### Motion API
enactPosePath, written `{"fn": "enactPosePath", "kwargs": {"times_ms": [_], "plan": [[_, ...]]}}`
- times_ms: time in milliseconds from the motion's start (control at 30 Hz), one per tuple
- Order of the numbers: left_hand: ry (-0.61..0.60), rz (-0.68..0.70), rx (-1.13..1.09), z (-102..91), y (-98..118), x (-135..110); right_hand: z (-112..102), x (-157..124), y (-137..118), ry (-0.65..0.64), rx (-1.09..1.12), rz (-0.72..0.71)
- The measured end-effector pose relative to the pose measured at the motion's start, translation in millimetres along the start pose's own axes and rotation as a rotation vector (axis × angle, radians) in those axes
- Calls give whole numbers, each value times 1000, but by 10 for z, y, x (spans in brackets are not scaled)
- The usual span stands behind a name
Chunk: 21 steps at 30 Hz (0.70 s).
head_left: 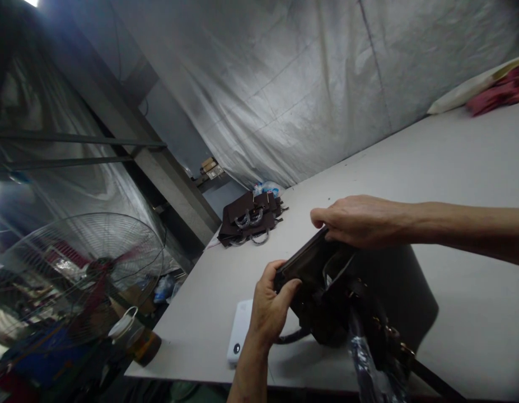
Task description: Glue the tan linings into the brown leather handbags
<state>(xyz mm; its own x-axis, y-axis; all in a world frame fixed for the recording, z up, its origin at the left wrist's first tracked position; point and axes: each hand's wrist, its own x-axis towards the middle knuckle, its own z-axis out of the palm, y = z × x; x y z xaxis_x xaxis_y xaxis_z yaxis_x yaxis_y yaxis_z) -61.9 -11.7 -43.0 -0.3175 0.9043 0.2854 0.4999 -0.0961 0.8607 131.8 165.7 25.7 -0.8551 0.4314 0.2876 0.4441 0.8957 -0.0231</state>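
A dark brown handbag (pixel 393 291) lies tilted on the white table, its mouth partly open toward me. My left hand (pixel 271 302) grips the near left end of its top edge, thumb on the inner side. Farther along the same edge, my right hand (pixel 351 221) is closed on the rim, with its fingertips partly hidden. Plastic film wraps the bag's handle (pixel 362 352), which hangs toward the table's front. Gold-coloured metal fittings (pixel 406 350) show near the strap. Under my left forearm sits a white box-shaped device (pixel 239 330) with a round dark spot.
Several dark brown handbags with wrapped handles (pixel 251 217) are piled at the table's far left corner. A large fan (pixel 102 268) stands left of the table (pixel 192 336), near a jar of brownish liquid (pixel 144 344). Red cloth (pixel 498 89) lies at the far right.
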Motion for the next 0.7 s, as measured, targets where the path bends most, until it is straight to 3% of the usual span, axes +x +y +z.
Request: {"fn": "enactPosePath", "kwargs": {"times_ms": [467,700], "plan": [[64,27,14,20,-54,15,34,-26,15,11,105,11],[142,37,39,94,44,2,30,-44,14,41,95,28]]}}
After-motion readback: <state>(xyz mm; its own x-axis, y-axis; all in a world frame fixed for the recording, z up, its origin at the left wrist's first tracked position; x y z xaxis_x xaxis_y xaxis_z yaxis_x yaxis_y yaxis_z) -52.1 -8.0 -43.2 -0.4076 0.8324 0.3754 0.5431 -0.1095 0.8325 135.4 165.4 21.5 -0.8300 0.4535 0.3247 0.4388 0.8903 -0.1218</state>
